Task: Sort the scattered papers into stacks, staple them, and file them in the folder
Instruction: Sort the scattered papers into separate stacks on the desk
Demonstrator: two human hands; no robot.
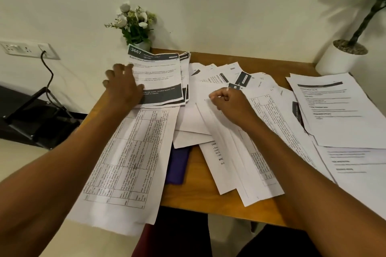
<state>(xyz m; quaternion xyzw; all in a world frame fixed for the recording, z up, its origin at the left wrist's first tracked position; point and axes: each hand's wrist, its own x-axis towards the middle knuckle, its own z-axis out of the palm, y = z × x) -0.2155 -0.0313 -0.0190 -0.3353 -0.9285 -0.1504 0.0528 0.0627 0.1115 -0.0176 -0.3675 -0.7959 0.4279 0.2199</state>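
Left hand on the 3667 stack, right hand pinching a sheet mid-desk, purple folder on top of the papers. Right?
Not quite: the head view shows the purple folder partly under the papers, not on top. The left hand does rest on the 3667 stack and the right hand pinches a sheet mid-desk.

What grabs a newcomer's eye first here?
Loose papers blanket the wooden desk. The left hand rests on the dark-banded stack at the far left, while the right hand pinches a sheet mid-desk. A purple folder peeks from under the papers near the front edge.
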